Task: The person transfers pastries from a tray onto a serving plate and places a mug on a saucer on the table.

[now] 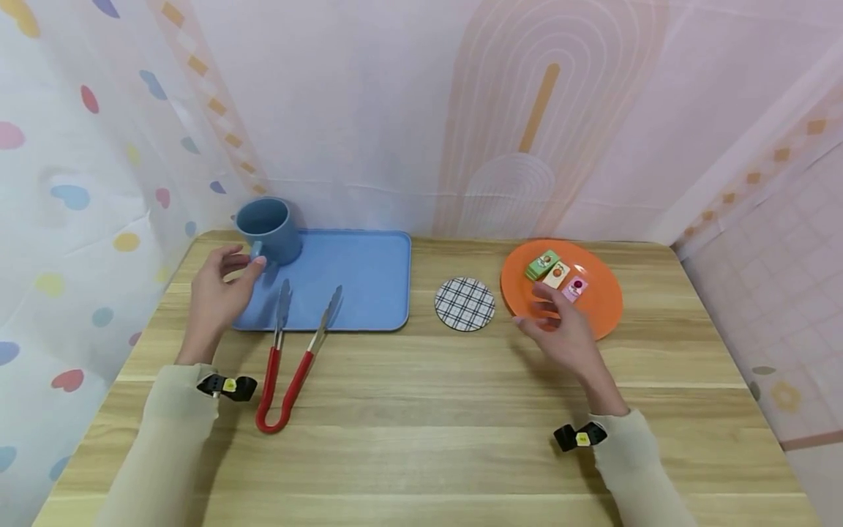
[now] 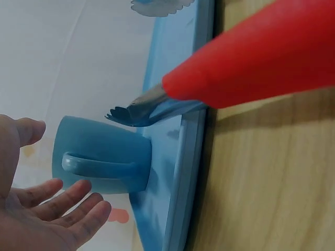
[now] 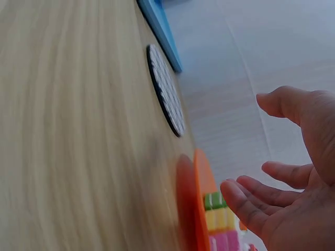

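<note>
A blue mug stands upright at the back left of a blue tray, its handle facing my left hand. That hand is spread beside the handle, thumb apart from the fingers, and holds nothing. Red-handled metal tongs lie spread, their tips over the tray. On the right, my right hand hovers at the near left edge of an orange plate, fingers loosely bent and holding nothing. The plate carries small boxes with fruit pictures: green, cream and pink.
A round checked coaster lies between the tray and the plate. Everything rests on a wooden table. Patterned curtains hang along the back and both sides, close behind the mug.
</note>
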A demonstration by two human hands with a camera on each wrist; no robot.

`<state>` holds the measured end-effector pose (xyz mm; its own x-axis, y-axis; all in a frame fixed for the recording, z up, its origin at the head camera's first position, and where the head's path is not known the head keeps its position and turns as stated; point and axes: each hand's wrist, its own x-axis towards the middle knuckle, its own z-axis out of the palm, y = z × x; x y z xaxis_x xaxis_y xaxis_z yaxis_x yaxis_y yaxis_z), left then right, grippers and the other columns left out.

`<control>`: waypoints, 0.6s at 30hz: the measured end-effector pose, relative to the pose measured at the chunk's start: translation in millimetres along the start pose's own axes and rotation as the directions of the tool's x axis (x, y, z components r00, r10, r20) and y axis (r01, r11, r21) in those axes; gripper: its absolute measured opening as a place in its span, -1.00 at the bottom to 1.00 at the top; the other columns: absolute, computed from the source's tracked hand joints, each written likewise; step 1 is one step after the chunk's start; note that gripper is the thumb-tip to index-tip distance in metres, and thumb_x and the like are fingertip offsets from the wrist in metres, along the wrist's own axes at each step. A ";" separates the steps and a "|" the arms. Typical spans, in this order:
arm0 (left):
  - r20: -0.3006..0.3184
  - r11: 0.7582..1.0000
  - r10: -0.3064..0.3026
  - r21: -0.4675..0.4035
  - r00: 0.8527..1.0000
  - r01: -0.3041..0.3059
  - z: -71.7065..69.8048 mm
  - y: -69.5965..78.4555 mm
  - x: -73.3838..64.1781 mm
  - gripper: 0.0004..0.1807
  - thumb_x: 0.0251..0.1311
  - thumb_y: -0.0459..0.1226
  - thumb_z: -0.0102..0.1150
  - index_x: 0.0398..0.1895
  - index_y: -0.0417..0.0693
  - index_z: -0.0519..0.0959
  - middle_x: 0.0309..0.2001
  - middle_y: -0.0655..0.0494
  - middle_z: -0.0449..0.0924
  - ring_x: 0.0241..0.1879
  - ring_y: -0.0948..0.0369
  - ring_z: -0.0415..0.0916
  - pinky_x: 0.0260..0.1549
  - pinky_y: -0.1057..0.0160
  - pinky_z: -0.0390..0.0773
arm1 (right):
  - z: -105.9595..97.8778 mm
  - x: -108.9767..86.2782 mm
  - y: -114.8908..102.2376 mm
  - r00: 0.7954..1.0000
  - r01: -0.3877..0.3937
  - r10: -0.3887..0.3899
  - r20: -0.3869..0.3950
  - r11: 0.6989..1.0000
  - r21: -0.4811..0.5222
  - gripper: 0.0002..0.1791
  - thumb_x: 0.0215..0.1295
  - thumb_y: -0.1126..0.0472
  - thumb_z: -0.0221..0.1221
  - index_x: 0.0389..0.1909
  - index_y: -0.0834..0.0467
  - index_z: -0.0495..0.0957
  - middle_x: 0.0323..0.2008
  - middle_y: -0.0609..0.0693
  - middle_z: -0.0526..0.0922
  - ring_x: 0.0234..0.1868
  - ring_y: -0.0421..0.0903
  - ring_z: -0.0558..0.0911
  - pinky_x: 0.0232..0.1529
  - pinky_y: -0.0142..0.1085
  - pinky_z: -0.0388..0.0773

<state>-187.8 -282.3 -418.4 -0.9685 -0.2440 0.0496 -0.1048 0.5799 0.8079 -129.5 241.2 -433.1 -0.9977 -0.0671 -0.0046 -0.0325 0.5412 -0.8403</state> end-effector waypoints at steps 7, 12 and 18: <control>0.034 0.998 -0.054 -0.019 0.998 0.055 1.1 -0.1 7.0 -0.12 0.39 0.25 0.00 0.57 -0.11 0.20 0.42 -0.22 0.41 0.40 -0.10 0.36 0.21 0.12 0.54 | 18.1 5.6 -5.1 1.000 0.010 -0.009 0.028 0.999 -0.037 -0.20 0.31 0.08 0.38 0.48 0.25 0.29 0.32 0.26 0.50 0.22 0.23 0.60 0.21 0.08 0.58; 0.051 0.996 -0.079 -0.036 0.996 0.081 2.0 -1.5 10.7 -0.14 0.38 0.28 -0.01 0.54 -0.07 0.25 0.36 -0.17 0.47 0.28 0.09 0.45 -0.06 0.47 0.41 | 29.4 8.8 -9.3 0.999 0.000 0.001 0.044 1.000 -0.032 -0.20 0.30 0.10 0.38 0.46 0.29 0.29 0.27 0.29 0.52 0.16 0.22 0.62 0.16 0.03 0.62; 0.073 0.992 -0.102 -0.070 0.992 0.107 3.8 -1.0 15.0 -0.15 0.36 0.30 0.01 0.50 -0.07 0.31 0.15 0.16 0.60 0.10 0.27 0.52 -0.09 0.50 0.44 | 42.2 13.8 -15.0 0.999 -0.005 0.007 0.044 0.999 -0.043 -0.23 0.26 0.09 0.41 0.40 0.31 0.36 0.18 0.27 0.58 0.09 0.17 0.62 0.08 -0.05 0.64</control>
<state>-203.1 -283.6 -420.7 -0.9666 -0.2447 -0.0757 -0.1916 0.4945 0.8478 -140.3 196.7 -443.4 -0.9943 -0.1007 -0.0343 -0.0303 0.5769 -0.8162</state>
